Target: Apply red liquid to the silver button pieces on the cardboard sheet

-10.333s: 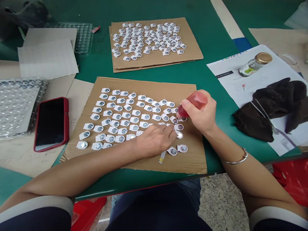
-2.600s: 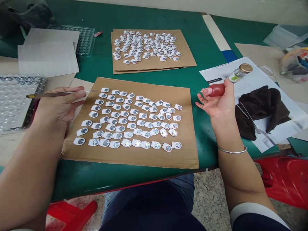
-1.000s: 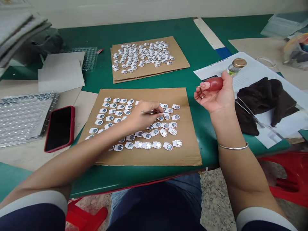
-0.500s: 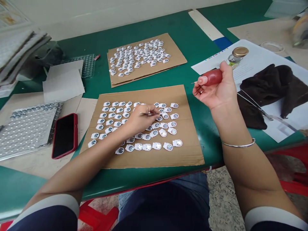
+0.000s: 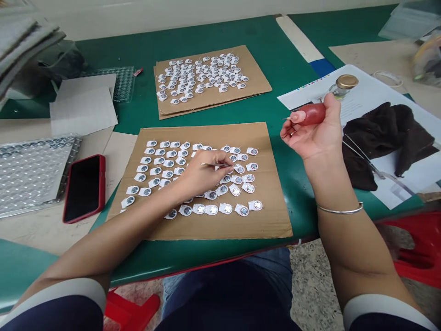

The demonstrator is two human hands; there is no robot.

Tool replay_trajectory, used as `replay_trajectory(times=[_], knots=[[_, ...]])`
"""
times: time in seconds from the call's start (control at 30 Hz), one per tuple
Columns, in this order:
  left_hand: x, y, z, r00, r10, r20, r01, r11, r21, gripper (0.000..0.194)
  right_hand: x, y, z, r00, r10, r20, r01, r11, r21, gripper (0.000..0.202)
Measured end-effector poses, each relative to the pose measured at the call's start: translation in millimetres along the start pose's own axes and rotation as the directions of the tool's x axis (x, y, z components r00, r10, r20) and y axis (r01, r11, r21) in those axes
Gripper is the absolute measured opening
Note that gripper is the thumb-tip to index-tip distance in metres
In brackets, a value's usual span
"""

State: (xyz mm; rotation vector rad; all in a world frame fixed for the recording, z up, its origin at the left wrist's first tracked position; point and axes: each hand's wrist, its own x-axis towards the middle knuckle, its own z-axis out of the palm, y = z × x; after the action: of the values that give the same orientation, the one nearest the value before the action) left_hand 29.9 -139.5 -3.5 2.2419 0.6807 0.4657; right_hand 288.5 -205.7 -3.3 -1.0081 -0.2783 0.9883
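My left hand point(image 5: 203, 174) is closed around slim metal tweezers point(image 5: 216, 164). Their tips point right, at the small white tabs with round silvery discs point(image 5: 248, 178) laid in rows on a cardboard sheet point(image 5: 275, 220). The hand and forearm cover part of these rows. Off to the right and above the table, my right hand point(image 5: 319, 133) grips a red squeeze bulb point(image 5: 313, 114) in a curled palm. A thin needle-like tip sticks out of the bulb to the left, apart from the tabs.
Behind lies a second cardboard stack point(image 5: 206, 99) covered in similar tabs. A red-cased phone point(image 5: 84, 188) and bubble wrap point(image 5: 31, 170) are at left. At right are a gold-lidded jar point(image 5: 346, 82), dark cloth point(image 5: 386, 133), scissors-like metal handles point(image 5: 365, 156) and printed paper point(image 5: 392, 197).
The view has shifted slightly. Both hands keep the same grips, and the tweezers stay near the same tabs. My right hand sits slightly lower in the picture.
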Motion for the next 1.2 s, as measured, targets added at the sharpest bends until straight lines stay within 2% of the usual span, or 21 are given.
replay_trajectory(times=[0.17, 0.33, 0.5, 0.57, 0.73, 0.87, 0.93, 0.97, 1.03, 1.07, 1.1, 1.13, 1.2], knots=[[-1.1, -1.8, 3.7, 0.998, 0.061, 0.024, -0.06, 0.997, -0.046, 0.008, -2.6, -0.6, 1.8, 1.0, -0.022, 0.007, 0.022, 1.0, -0.012, 0.043], [-1.2, -6.4, 7.9, 0.998, 0.068, 0.003, -0.068, 0.996, -0.053, 0.009, -2.4, -0.8, 1.5, 1.0, -0.012, 0.012, 0.012, 0.999, -0.04, 0.046], [-1.3, -6.9, 9.2, 0.998, 0.055, -0.005, -0.055, 0.998, -0.041, 0.008, 2.6, 0.0, -5.8, 0.997, -0.063, 0.053, 0.073, 0.974, -0.216, 0.049], [-1.3, -6.7, 9.3, 0.997, 0.077, 0.009, -0.076, 0.997, -0.013, 0.008, 4.1, 0.1, -7.5, 0.996, -0.085, 0.035, 0.092, 0.959, -0.268, 0.051], [-1.2, -9.4, 10.6, 0.973, 0.226, 0.053, -0.231, 0.967, 0.106, 0.009, 3.0, -1.5, -5.5, 0.974, -0.21, -0.08, 0.172, 0.926, -0.337, 0.043], [-1.8, -10.8, 10.4, 0.967, 0.247, 0.066, -0.254, 0.96, 0.117, 0.01, 8.7, 6.3, -7.6, 0.934, -0.352, -0.064, 0.303, 0.872, -0.384, 0.033], [-2.2, -10.0, 8.9, 0.973, 0.218, 0.074, -0.226, 0.968, 0.109, 0.01, 15.9, 17.3, -11.7, 0.887, -0.459, -0.043, 0.387, 0.793, -0.471, 0.035], [-2.3, -9.5, 8.1, 0.976, 0.205, 0.076, -0.212, 0.972, 0.104, 0.01, 19.6, 23.7, -13.9, 0.846, -0.533, -0.03, 0.427, 0.71, -0.56, 0.037], [-2.3, -8.9, 6.5, 0.978, 0.192, 0.082, -0.199, 0.976, 0.091, 0.01, 24.6, 35.2, -17.6, 0.761, -0.647, 0.057, 0.432, 0.439, -0.787, 0.039], [-2.2, -9.0, 5.9, 0.978, 0.191, 0.082, -0.198, 0.977, 0.084, 0.01, 25.2, 38.4, -18.8, 0.75, -0.652, 0.111, 0.387, 0.297, -0.873, 0.039], [-2.0, -9.4, 5.5, 0.977, 0.194, 0.085, -0.2, 0.977, 0.078, 0.011, 24.2, 38.9, -19.6, 0.759, -0.633, 0.152, 0.332, 0.176, -0.927, 0.036], [-1.9, -10.1, 5.4, 0.977, 0.197, 0.087, -0.203, 0.976, 0.074, 0.011, 21.4, 36.4, -20.3, 0.773, -0.61, 0.176, 0.29, 0.091, -0.953, 0.033], [-1.4, -12.2, 5.6, 0.975, 0.204, 0.082, -0.21, 0.975, 0.069, 0.011, 10.9, 22.3, -23.0, 0.762, -0.612, 0.213, 0.278, 0.011, -0.961, 0.024]])
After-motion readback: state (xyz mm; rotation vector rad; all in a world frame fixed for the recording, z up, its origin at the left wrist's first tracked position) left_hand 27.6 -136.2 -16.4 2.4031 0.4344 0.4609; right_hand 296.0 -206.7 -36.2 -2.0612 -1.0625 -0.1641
